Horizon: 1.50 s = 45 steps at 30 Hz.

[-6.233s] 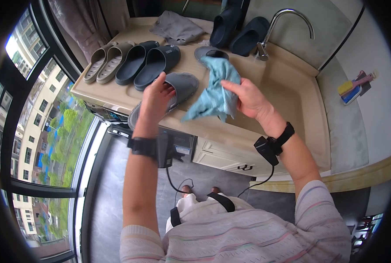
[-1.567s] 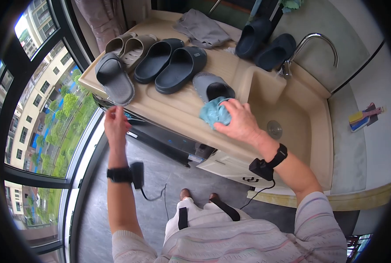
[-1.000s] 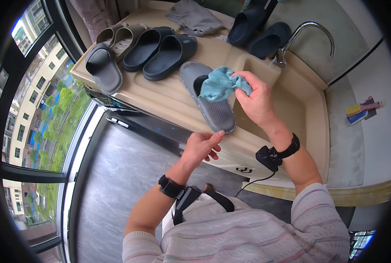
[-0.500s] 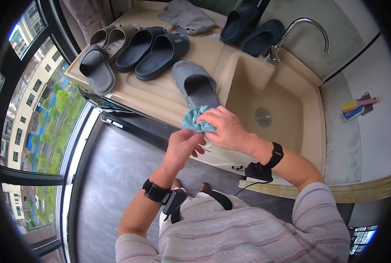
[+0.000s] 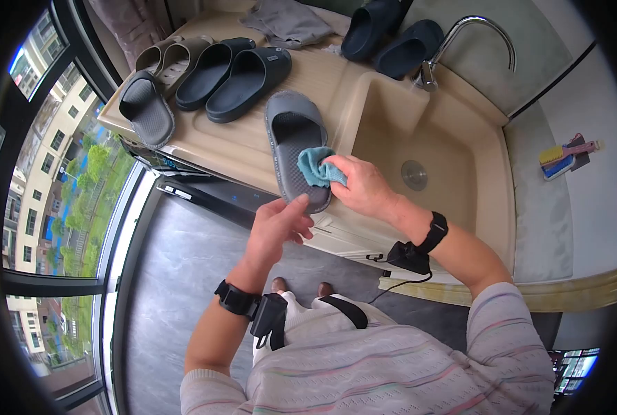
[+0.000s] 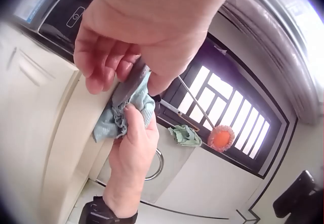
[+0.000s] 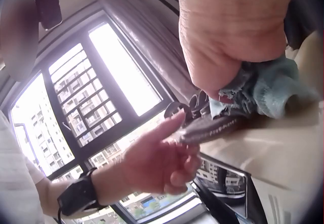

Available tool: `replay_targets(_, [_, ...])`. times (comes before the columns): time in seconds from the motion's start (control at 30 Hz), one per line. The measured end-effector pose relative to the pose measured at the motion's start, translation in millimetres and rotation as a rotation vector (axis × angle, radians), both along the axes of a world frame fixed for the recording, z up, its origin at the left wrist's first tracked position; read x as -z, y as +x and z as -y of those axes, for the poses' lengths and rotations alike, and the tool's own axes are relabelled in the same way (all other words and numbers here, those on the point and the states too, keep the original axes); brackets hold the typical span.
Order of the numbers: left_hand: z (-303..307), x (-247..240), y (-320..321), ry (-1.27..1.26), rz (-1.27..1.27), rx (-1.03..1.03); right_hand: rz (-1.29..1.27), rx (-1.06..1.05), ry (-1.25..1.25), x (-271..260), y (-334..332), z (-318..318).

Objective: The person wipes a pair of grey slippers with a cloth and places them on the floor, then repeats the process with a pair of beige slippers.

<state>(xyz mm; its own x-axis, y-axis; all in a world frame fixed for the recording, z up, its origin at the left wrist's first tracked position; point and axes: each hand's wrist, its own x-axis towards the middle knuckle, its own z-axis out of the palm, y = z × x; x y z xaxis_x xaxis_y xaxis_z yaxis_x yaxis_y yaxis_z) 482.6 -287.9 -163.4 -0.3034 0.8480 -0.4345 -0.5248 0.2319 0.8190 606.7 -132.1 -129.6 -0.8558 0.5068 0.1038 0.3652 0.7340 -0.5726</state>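
Note:
A grey slipper (image 5: 289,138) lies on the beige counter near its front edge, its heel end toward me. My left hand (image 5: 272,225) pinches that heel end, thumb on top and the other fingers curled beneath, as the left wrist view also shows. In my right hand (image 5: 367,187) is a bunched teal cloth (image 5: 314,166), pressed against the slipper's footbed and right-hand edge. In the right wrist view the cloth (image 7: 276,87) hangs in folds below the fingers. The matching grey slipper (image 5: 146,114) lies at the counter's left end.
Beige clogs (image 5: 177,59) and a dark blue pair of slides (image 5: 246,83) stand behind. Two more dark slides (image 5: 411,48) lean by the faucet (image 5: 467,41). The sink basin (image 5: 461,194) is at right. A grey cloth (image 5: 291,24) lies at the back.
Earlier my left hand left the other slipper at the left end and came to this one's heel. Over the last half second, the teal cloth moved from the heel tip up along its right side.

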Motion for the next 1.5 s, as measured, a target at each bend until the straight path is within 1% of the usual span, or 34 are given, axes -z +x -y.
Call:
replay_targets(0.03, [1,0,0,-0.001,-0.002,-0.001,-0.002,-0.001,-0.001,-10,-1,1])
replay_targets(0.07, [2,0,0,-0.020,0.013,0.010,0.054,0.041,-0.019,-23,-4,0])
replay_targets(0.1, [3,0,-2,-0.038,0.027,0.021,0.109,0.084,-0.036,-32,-7,1])
replay_targets(0.13, [1,1,-3,-0.038,0.026,0.018,0.109,0.081,-0.035,-34,-8,4])
replay_targets(0.2, [-5,2,-2,0.024,-0.016,0.037,0.072,-0.093,0.269,-34,-13,11])
replay_targets(0.23, [-6,2,-2,0.025,-0.014,0.037,0.074,-0.093,0.270,-30,-15,20])
replay_targets(0.3, [-7,2,-2,0.148,0.045,0.063,0.031,-0.175,0.204,-12,-21,38])
replay_targets(0.33, [-8,5,-4,0.169,0.067,0.098,0.017,-0.230,0.139,-3,-28,30])
replay_targets(0.37, [-8,6,-4,0.168,0.073,0.099,0.023,-0.229,0.138,4,-36,23])
replay_targets(0.43, [-10,6,-5,0.133,0.111,0.108,0.049,-0.195,0.165,14,-58,12])
replay_targets(0.47, [-10,7,-5,0.132,0.117,0.109,-0.085,-0.160,0.276,29,-73,4])
replay_targets(0.53, [-9,9,-5,0.153,0.119,0.112,0.134,-0.093,0.186,21,-102,-10])
replay_targets(0.57, [-9,10,-5,0.151,0.122,0.113,0.225,-0.042,0.046,15,-115,-16])
replay_targets(0.63, [-8,11,-4,0.151,0.115,0.092,0.217,-0.043,0.026,34,-136,-40])
replay_targets(0.7, [-6,12,-4,0.161,0.094,0.080,-0.171,-0.060,0.319,69,-158,-69])
replay_targets(0.73, [-6,13,-4,0.170,0.070,0.071,-0.171,-0.070,0.325,71,-167,-74])
replay_targets(0.8, [-7,17,-9,0.174,0.067,0.063,-0.068,0.077,0.361,70,-176,-74])
replay_targets(0.83, [-7,18,-11,0.178,0.061,0.060,-0.074,0.076,0.366,66,-170,-70])
replay_targets(0.9, [-6,13,-13,0.172,0.041,0.037,0.130,-0.050,0.151,50,-148,-58])
replay_targets(0.93, [-7,11,-11,0.153,0.043,0.017,0.172,-0.051,0.143,34,-134,-43])
replay_targets(0.97, [-7,11,-9,0.161,0.047,0.021,0.134,-0.115,0.156,26,-116,-31])
replay_targets(1.0, [-8,10,-10,0.172,0.065,0.019,-0.102,-0.222,0.177,34,-97,-24])
replay_targets(1.03, [-8,9,-12,0.183,0.080,0.015,-0.175,-0.288,0.169,32,-80,-14])
replay_targets(1.07, [-8,9,-13,0.187,0.091,0.015,-0.147,-0.327,0.161,28,-62,-6])
replay_targets(1.1, [-7,10,-13,0.189,0.083,0.020,-0.154,-0.323,0.165,24,-44,3])
replay_targets(1.17, [-7,12,-13,0.191,0.081,0.006,-0.134,-0.409,0.110,13,-12,13])
replay_targets(1.2, [-6,10,-15,0.179,0.090,0.016,-0.137,-0.404,0.115,8,2,16])
replay_targets(1.27, [-6,8,-16,0.179,0.085,0.031,-0.098,-0.411,-0.088,-4,18,19])
replay_targets(1.3, [-5,8,-17,0.174,0.086,0.041,-0.103,-0.411,-0.090,-15,21,19])
replay_targets(1.37, [-4,8,-18,0.171,0.096,0.052,-0.284,-0.096,-0.916,-45,18,13])
replay_targets(1.43, [-5,7,-17,0.157,0.096,0.038,-0.447,-0.021,-1.234,-71,7,6])
replay_targets(1.47, [-5,7,-16,0.152,0.096,0.043,-0.529,-0.082,-1.348,-68,-1,0])
replay_targets(1.5, [-5,7,-14,0.157,0.105,0.031,-0.533,-0.077,-1.352,-55,-10,-9])
